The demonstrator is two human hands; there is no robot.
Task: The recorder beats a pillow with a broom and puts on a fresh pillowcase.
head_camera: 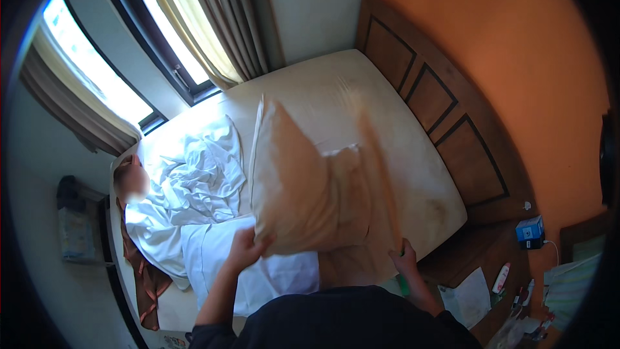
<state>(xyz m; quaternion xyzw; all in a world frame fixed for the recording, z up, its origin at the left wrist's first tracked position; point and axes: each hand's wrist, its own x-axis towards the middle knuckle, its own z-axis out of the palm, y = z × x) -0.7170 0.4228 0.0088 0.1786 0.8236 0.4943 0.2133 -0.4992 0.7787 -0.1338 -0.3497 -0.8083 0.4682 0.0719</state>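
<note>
My left hand [246,250] grips the near corner of a beige pillow [295,179], which is tilted up off the bed with its pale piped edge to the left. My right hand [405,258] is closed around the green handle [403,284] of a bed broom [385,182]. The broom's long tan bristles point away from me and are blurred. Beside the tilted pillow is more beige fabric [356,198]; whether it is a second pillow I cannot tell. Beneath both hands lies the bed's beige fitted sheet [421,169], stained near its right corner.
White bedding [198,174] is crumpled on the left, with a flat white pillow or folded cloth [286,274] nearer me. A brown bed runner [147,295] hangs at the left edge. The wooden headboard [436,97] is right. A blue box [529,232] and papers [467,298] occupy the bedside table.
</note>
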